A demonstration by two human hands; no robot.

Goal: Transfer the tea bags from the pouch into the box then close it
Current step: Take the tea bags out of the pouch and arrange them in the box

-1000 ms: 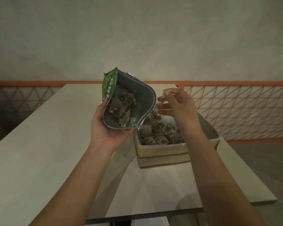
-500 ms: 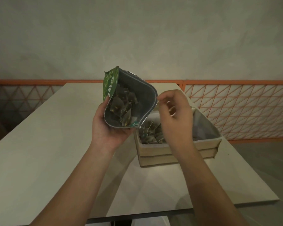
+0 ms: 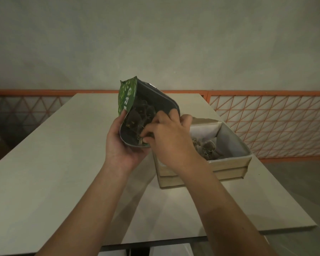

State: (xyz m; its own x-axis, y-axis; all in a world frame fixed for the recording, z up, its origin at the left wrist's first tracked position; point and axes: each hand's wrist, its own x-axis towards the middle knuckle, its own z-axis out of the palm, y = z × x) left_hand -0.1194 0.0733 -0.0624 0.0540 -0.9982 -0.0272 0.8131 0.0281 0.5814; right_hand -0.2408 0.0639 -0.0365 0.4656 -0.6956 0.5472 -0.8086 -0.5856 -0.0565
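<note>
The left hand grips the open pouch just left of the box. The right hand reaches inside the pouch, pinching a tea bag; more tea bags lie in the box.

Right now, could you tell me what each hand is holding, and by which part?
The left hand grips the pouch by its lower body. The right hand reaches into its mouth, fingertips pinching a tea bag.

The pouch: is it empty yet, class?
Not empty. Dark tea bags show inside the open pouch, where the right hand reaches.
</note>
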